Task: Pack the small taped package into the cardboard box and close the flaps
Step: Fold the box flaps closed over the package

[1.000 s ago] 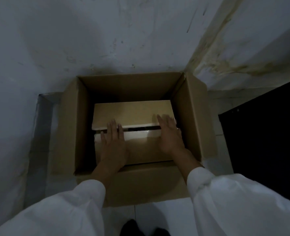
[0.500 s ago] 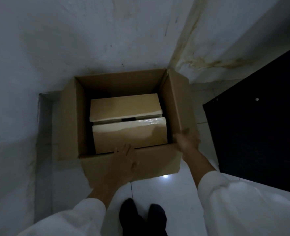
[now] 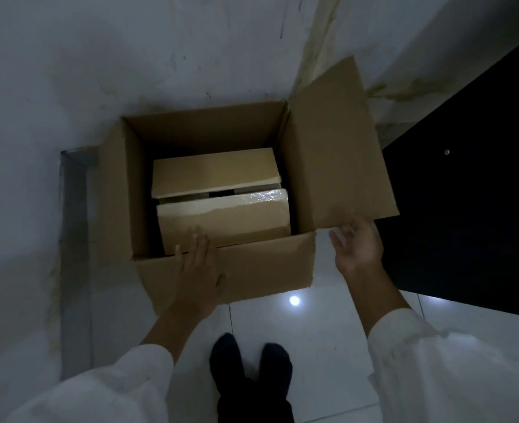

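From the head view, you are past the packing and onto the flaps: the taped package [image 3: 224,222] already lies inside the cardboard box [image 3: 200,129], at its near side, with a second plain carton [image 3: 214,172] just beyond it, against the far side.

All four flaps look open. The right flap [image 3: 340,154] stands up and leans outward; the near flap [image 3: 264,264] hangs down the front.

Your left hand [image 3: 198,270] lies flat on the near flap at the rim, fingers straight and spread, gripping nothing.

Your right hand [image 3: 357,245] is open, palm up, fingertips at the near lower edge of the right flap; whether they touch it is hard to tell.

Next, I judge, you need to swing the right flap inward over the packages, then lift the near one.
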